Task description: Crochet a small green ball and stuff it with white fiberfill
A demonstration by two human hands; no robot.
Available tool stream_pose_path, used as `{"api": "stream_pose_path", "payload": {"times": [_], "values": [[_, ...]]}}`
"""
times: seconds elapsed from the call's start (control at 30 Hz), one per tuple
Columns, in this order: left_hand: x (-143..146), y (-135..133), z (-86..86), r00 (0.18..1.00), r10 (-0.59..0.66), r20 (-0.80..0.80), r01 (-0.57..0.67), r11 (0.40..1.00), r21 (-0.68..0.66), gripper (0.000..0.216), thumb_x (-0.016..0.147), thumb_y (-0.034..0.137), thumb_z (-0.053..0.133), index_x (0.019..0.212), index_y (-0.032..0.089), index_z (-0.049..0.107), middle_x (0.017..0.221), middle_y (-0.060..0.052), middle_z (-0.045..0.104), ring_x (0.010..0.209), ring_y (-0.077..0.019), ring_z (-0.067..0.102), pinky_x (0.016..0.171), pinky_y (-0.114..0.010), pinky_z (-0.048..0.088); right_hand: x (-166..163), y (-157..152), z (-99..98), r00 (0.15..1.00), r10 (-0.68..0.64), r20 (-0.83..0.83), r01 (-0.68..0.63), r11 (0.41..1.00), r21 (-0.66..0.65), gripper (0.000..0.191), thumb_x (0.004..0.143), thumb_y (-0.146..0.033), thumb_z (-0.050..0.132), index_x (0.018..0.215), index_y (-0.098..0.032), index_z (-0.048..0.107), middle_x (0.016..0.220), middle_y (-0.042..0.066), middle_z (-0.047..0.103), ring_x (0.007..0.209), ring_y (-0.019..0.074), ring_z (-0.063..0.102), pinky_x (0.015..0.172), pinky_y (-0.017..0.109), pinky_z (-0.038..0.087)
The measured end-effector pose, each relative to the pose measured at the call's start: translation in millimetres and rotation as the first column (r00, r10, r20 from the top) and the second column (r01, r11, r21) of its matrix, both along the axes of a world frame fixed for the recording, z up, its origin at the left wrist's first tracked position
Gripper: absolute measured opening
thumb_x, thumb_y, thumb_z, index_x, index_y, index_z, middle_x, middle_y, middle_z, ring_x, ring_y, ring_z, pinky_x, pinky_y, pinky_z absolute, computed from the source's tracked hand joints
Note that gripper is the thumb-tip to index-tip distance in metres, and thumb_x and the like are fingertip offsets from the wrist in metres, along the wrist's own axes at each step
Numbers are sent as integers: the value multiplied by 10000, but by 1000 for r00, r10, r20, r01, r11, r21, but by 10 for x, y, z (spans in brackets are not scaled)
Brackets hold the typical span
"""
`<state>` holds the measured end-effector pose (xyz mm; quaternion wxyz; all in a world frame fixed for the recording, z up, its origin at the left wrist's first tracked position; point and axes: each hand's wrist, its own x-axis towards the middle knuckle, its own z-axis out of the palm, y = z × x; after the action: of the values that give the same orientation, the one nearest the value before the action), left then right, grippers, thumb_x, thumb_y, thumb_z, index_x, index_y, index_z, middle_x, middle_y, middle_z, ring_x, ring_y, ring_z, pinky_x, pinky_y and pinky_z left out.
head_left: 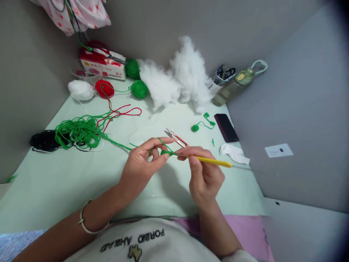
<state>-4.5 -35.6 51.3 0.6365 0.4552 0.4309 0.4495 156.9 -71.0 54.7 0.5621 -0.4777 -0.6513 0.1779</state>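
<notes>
My right hand (pixel 205 173) is closed round a crochet hook with a yellow handle (pixel 214 161), its metal tip pointing left into a small piece of green crochet (pixel 167 153). That piece is pinched between the thumb and fingers of my left hand (pixel 145 156). Green yarn runs over my raised left index finger and down to the hook tip. From behind the left hand a strand of green yarn (pixel 117 143) leads to a loose green tangle (pixel 79 131). Thread snips (pixel 178 139) with orange handles lie just beyond my fingertips.
Yarn balls in white (pixel 81 90), red (pixel 104 88) and green (pixel 139 89) sit at the back left beside a tissue box (pixel 103 67). White stuffing (pixel 188 72) is heaped at the back. A phone (pixel 226 127), a bottle (pixel 231 87) and small green crochet pieces (pixel 195 128) lie right.
</notes>
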Motion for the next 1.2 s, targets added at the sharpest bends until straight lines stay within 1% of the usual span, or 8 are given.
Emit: {"api": "stream_pose_path", "payload": {"times": [0.2,0.43,0.57,0.67,0.77,0.97,1.13,1.2], "values": [[49,-13,18,991,5,133,7,996,-94,507,787,228,816,1284,271,727,858,20,597,665,-105,436,665,-233,400,-22,-33,-198,922,-155,355,56,960,273,373,960,-131,613,1263,-334,689,1062,74,767,926,228,739,711,375,626],[39,58,38,885,-108,454,277,904,-326,388,836,246,786,1222,216,761,714,54,553,507,-31,250,651,-194,413,13,3,-317,927,-134,350,14,945,326,547,894,-71,698,1372,-335,671,1151,79,750,1012,229,732,795,359,627],[-13,121,2,875,-111,471,298,890,-345,336,831,215,788,1167,209,791,611,90,420,492,-35,168,660,-200,426,19,30,-167,999,-23,47,14,985,174,350,965,-89,598,1203,-291,756,1016,55,768,874,190,725,750,362,610],[-57,142,-8,905,-115,410,235,937,-256,323,829,205,794,1151,224,800,709,53,523,530,-43,262,615,-191,383,6,44,-63,946,0,-324,-2,1000,-3,246,1008,-159,561,1041,-262,782,880,25,744,703,146,677,647,325,579],[-56,118,7,917,-156,366,235,955,-181,326,826,219,804,1152,234,801,848,7,628,672,-79,467,672,-202,409,-15,64,-28,895,23,-446,-65,995,-79,180,1005,-239,600,982,-250,778,862,28,740,721,155,683,615,311,574],[37,46,3,920,-152,360,216,966,-144,339,832,228,804,1170,243,790,937,-19,716,900,-148,616,860,-248,454,-70,58,-63,978,-22,-209,11,998,-54,193,1006,-185,587,1032,-250,768,907,32,773,756,159,708,673,321,600],[67,60,-15,909,-65,412,190,944,-270,375,823,236,808,1197,226,785,783,31,630,597,-55,453,723,-214,445,-59,8,-142,959,-118,256,64,976,210,368,935,-79,659,1217,-299,747,1083,70,755,978,201,724,792,358,613],[51,89,-16,875,-90,476,273,903,-331,337,829,230,795,1165,206,800,697,61,556,495,-21,283,733,-216,467,-31,21,-136,967,-108,230,63,978,197,356,949,-88,638,1211,-304,745,1065,66,760,964,206,726,783,371,617]]}}
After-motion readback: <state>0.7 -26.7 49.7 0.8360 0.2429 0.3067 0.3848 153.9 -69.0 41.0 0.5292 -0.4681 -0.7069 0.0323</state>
